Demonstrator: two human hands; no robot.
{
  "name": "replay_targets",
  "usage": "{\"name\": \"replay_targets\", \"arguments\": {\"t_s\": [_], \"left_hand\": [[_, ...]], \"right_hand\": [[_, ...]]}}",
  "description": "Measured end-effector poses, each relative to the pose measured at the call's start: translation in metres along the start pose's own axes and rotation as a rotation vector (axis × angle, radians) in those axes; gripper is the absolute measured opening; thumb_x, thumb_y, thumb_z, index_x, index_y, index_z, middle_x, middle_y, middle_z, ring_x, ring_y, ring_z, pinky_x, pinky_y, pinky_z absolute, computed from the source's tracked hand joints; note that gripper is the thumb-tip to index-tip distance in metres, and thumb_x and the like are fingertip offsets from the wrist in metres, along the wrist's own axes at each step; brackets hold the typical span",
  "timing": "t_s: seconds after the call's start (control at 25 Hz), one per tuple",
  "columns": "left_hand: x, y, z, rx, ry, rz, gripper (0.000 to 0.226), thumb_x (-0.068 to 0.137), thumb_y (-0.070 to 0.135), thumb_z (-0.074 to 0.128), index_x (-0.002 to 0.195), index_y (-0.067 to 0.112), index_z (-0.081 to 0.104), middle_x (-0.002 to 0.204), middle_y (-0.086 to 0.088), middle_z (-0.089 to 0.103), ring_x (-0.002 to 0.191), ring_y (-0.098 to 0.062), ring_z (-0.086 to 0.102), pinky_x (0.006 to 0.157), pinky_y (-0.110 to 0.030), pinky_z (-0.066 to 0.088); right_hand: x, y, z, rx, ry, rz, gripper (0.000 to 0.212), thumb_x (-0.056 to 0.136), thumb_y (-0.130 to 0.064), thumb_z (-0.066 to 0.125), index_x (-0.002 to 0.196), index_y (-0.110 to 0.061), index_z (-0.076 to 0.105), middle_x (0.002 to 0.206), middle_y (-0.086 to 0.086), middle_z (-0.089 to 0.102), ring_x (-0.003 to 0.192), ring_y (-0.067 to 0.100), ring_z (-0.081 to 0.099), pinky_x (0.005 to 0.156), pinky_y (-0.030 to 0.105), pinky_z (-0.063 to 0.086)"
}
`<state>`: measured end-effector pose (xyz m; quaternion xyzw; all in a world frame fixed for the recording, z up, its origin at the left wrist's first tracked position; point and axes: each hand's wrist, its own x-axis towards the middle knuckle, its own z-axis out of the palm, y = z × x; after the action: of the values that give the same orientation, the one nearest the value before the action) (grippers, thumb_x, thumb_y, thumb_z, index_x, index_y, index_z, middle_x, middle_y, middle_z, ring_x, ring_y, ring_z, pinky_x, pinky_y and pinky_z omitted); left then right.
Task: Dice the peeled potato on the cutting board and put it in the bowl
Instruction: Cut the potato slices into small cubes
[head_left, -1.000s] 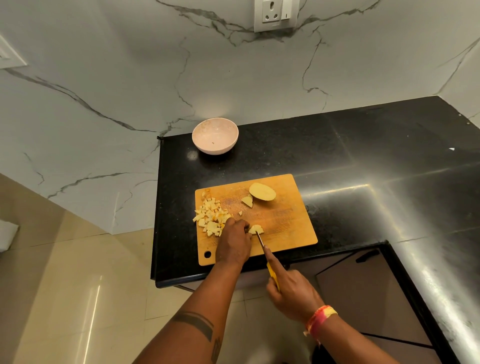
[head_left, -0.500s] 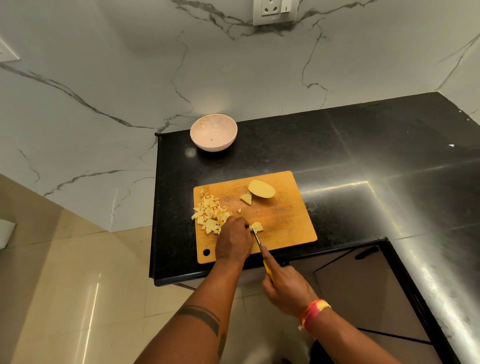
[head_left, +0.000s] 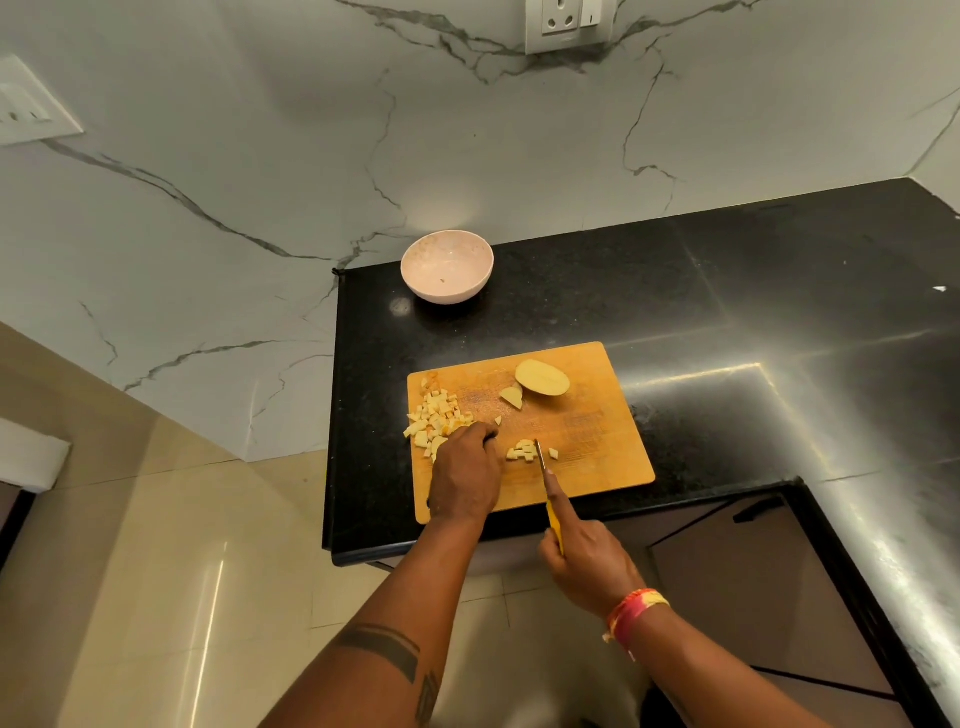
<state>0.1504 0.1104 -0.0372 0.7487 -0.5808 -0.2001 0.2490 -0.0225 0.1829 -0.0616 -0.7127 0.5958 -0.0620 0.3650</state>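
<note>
- Right hand (head_left: 589, 561) is wrapped round the yellow handle of the knife (head_left: 543, 465), index finger laid along the spine. My read: that finger is there to steer the tip for short cuts.
- Blade points to about 12 o'clock, tip sitting right at the small cluster of fresh dice (head_left: 523, 450); one loose cube lies just at 3 o'clock of the blade.
- Left hand (head_left: 465, 475) rests knuckles-up on the cutting board (head_left: 597, 441), fingers curled under. Whether they pinch a piece I cannot tell (fingertips are hidden under the hand).
- Fresh dice lie just beside the left hand at its 3 o'clock, between it and the blade. Likely the hand backs off to keep fingers clear of the edge.
- Main dice pile (head_left: 436, 415) is at the board's 9–10 o'clock corner, touching the left hand's knuckles at its 11 o'clock. Looks parked there to keep the cutting zone free.
- Uncut potato half (head_left: 543, 378) lies cut face up at the board's 12 o'clock edge, with a small wedge (head_left: 511, 397) touching it at 7 o'clock. Both well apart from either hand, so queued stock, I'd say.
- Bowl (head_left: 447, 266) stands on the black counter (head_left: 727, 291) at 11 o'clock from the board, well apart; holds no dice yet (only a speck inside).
- Judgement: dicing about half done, transfer not started.
</note>
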Motion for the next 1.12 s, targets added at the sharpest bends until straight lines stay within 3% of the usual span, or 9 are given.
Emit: {"name": "replay_targets", "arguments": {"t_s": [0.16,0.36,0.48,0.6,0.76,0.92,1.12], "left_hand": [[-0.001,-0.015,-0.015,-0.019,0.029,0.024,0.023,0.1,0.019,0.054,0.117,0.018,0.071,0.112,0.0,0.07,0.1,-0.013,0.063,0.084,-0.026,0.053],[-0.003,-0.021,-0.016,-0.025,0.027,0.012,0.024,0.1,0.019,0.055,0.117,0.02,0.071,0.112,0.001,0.07,0.1,-0.012,0.063,0.085,-0.026,0.054],[-0.002,-0.015,-0.012,-0.039,-0.007,0.015,0.025,0.1,0.019,0.055,0.119,0.019,0.071,0.114,0.0,0.07,0.1,-0.013,0.063,0.086,-0.026,0.052],[-0.006,-0.003,-0.002,-0.025,-0.03,0.02,0.025,0.101,0.02,0.054,0.121,0.018,0.07,0.115,0.0,0.069,0.102,-0.014,0.062,0.086,-0.023,0.048],[-0.007,0.0,0.001,-0.033,-0.022,0.024,0.025,0.1,0.02,0.054,0.119,0.019,0.07,0.114,0.001,0.069,0.102,-0.014,0.062,0.084,-0.023,0.048],[-0.006,-0.013,-0.007,-0.071,0.004,-0.012,0.024,0.1,0.02,0.054,0.118,0.02,0.07,0.113,0.002,0.068,0.099,-0.013,0.062,0.08,-0.023,0.05],[0.003,-0.016,-0.013,-0.042,0.046,-0.012,0.024,0.102,0.021,0.052,0.118,0.02,0.069,0.114,0.002,0.066,0.101,-0.012,0.06,0.081,-0.022,0.047]], "right_hand": [[0.018,-0.028,0.02,-0.019,-0.005,-0.066,0.086,0.099,-0.03,0.043,0.157,-0.034,-0.019,0.066,-0.002,0.055,0.058,0.017,0.055,0.057,0.042,0.047],[0.015,-0.033,0.016,0.023,0.11,-0.05,0.085,0.098,-0.029,0.047,0.159,-0.037,-0.013,0.062,-0.006,0.053,0.054,0.011,0.051,0.049,0.029,0.036],[-0.003,0.0,0.001,0.054,0.191,0.026,0.088,0.098,-0.023,0.051,0.158,-0.04,-0.011,0.056,-0.005,0.051,0.048,0.013,0.049,0.048,0.032,0.036],[-0.006,0.02,-0.005,0.036,0.155,0.103,0.087,0.098,-0.024,0.051,0.159,-0.035,-0.009,0.058,-0.005,0.052,0.05,0.015,0.051,0.051,0.037,0.04],[0.013,-0.006,0.012,-0.023,0.098,0.027,0.086,0.098,-0.031,0.046,0.159,-0.034,-0.015,0.065,-0.001,0.057,0.055,0.018,0.055,0.055,0.042,0.049],[0.029,-0.042,0.029,-0.048,0.027,-0.031,0.082,0.097,-0.033,0.041,0.159,-0.031,-0.014,0.069,0.003,0.061,0.057,0.021,0.057,0.055,0.041,0.048],[0.035,-0.047,0.012,-0.083,0.074,-0.067,0.083,0.098,-0.032,0.043,0.159,-0.031,-0.012,0.064,-0.002,0.055,0.053,0.016,0.051,0.051,0.036,0.043]]}}
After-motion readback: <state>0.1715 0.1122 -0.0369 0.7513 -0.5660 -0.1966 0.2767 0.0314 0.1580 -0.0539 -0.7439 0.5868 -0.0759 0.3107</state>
